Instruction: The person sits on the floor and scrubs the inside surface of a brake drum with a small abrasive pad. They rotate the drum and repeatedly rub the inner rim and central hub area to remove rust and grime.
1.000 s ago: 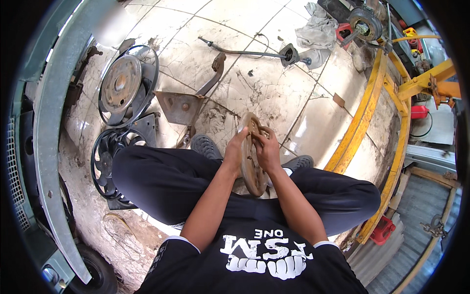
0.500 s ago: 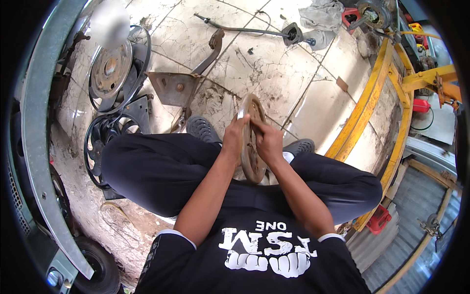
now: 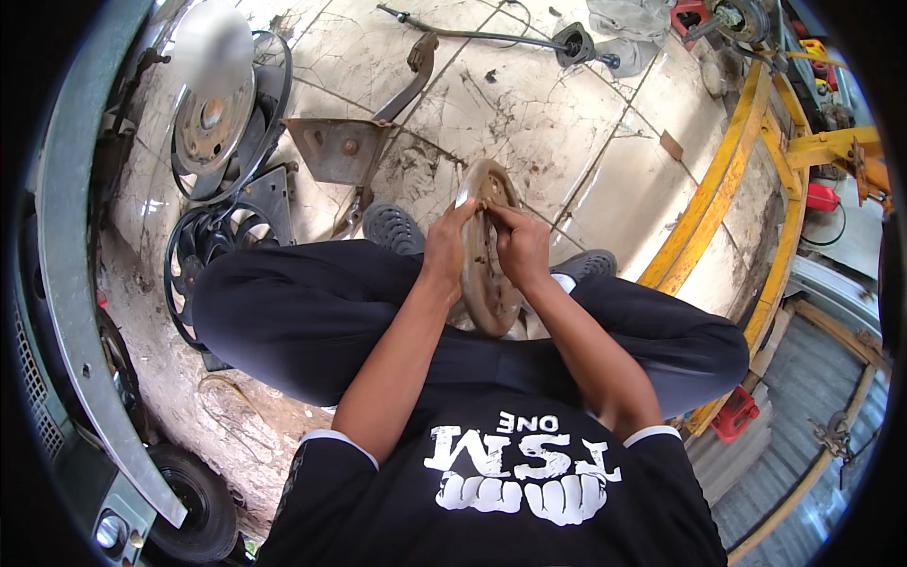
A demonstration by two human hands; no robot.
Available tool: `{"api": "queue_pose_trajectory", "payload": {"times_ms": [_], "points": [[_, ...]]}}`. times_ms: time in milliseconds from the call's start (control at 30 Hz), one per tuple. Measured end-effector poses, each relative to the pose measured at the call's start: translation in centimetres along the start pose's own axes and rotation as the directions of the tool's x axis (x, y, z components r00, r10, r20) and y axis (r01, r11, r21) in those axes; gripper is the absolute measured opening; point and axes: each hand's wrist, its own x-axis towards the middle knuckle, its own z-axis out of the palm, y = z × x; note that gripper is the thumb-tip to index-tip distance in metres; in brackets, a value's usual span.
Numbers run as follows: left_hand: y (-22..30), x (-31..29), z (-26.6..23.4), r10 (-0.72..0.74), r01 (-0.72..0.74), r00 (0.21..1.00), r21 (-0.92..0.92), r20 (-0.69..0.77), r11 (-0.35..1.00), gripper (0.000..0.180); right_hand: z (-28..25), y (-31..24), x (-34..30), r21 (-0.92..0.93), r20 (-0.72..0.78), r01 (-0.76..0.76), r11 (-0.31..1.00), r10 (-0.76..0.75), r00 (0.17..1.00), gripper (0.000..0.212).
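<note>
Standing nearly on edge between dark-trousered legs (image 3: 302,312), a brown, rusty-looking disc (image 3: 493,307) appears heavy, rigid and unlikely to break, though any grime could make it slick; its thick rim offers the surest hold. It sits between both hands: the left hand (image 3: 446,246) clamped on the left rim, the right hand (image 3: 524,249) against the opposite face, its grip unclear, fingers (image 3: 504,215) near small holes.

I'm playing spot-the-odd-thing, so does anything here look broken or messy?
Yes: the pale tiled floor is cracked and streaked with dark grime. The round brown disc between the left hand and right hand looks stained, perhaps rusty.
</note>
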Motion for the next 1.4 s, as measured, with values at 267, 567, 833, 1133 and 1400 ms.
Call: {"api": "queue_pose_trajectory", "payload": {"times_ms": [267,567,833,1133,1400], "points": [[0.5,-0.3,0.2,0.006,-0.006,1.0,0.054,-0.01,0.999,0.044,0.1,0.1,-1.2,-0.11,-0.014,0.119,0.987,-0.121,0.993,0.036],[0.8,-0.5,0.2,0.01,-0.009,0.999,0.034,-0.052,0.999,0.047,-0.1,0.5,-1.8,-0.042,0.043,0.204,0.978,-0.202,0.978,0.037],[2.5,-0.6,0.8,-0.055,0.058,0.995,0.036,-0.083,0.998,0.05,0.0,-1.1,-2.7,-0.032,0.095,0.228,0.973,-0.224,0.97,0.038],[2.8,-1.1,1.2,-0.047,0.048,0.989,0.0,-0.142,0.999,0.048,0.0,0.3,-2.8,-0.001,0.172,0.295,0.955,-0.291,0.941,0.044],[2.7,-0.7,0.6,-0.044,0.046,0.992,0.015,-0.115,0.999,0.049,-0.1,-0.6,-1.6,-0.031,0.163,0.316,0.948,-0.307,0.937,0.038]]}}
